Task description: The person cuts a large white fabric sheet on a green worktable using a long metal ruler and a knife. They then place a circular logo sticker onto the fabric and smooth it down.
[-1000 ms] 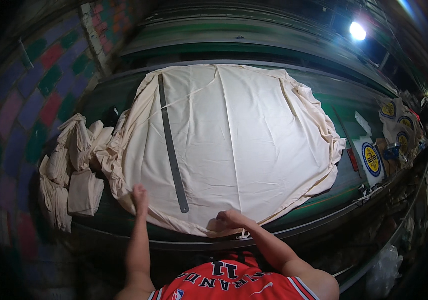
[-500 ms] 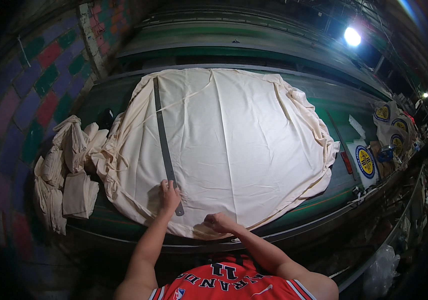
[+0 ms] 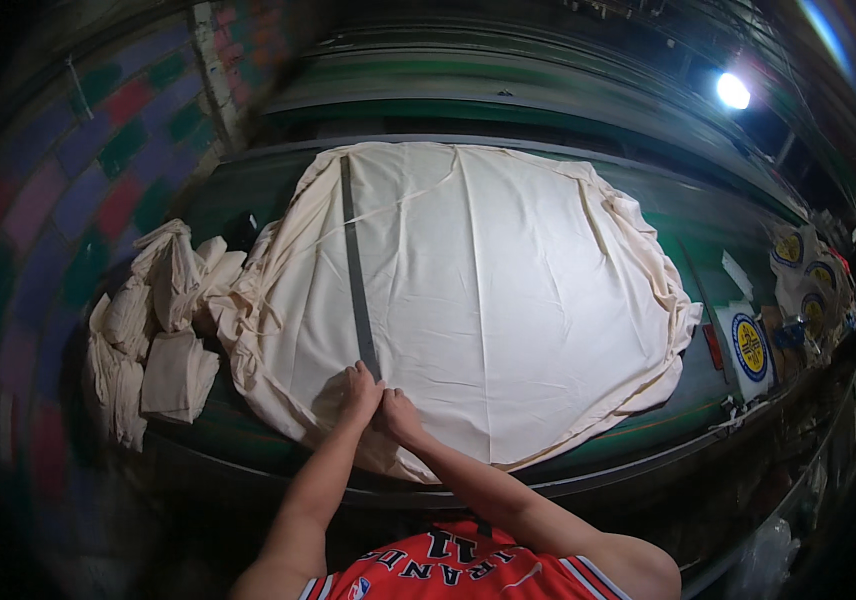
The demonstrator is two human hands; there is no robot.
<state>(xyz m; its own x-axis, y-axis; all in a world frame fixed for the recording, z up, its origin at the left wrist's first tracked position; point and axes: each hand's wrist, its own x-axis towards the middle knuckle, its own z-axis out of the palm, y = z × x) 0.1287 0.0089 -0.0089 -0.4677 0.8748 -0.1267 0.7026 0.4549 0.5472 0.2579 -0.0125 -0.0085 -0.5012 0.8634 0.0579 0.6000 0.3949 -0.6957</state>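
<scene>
Both hands, left hand, right hand, flat (fingers spread) on cream cloth, beside long ruler

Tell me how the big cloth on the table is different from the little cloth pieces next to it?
The big cloth lies spread flat; the small pieces sit folded and heaped. A long grey ruler lies on the big cloth, none on the small pieces. Both are cream-coloured.

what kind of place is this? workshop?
Probably a garment cutting or tailoring workshop: a large cream cloth sheet spread over a long green table, a long grey metal ruler lying on it under both hands, and cream folded cloth pieces stacked at the left.
</scene>
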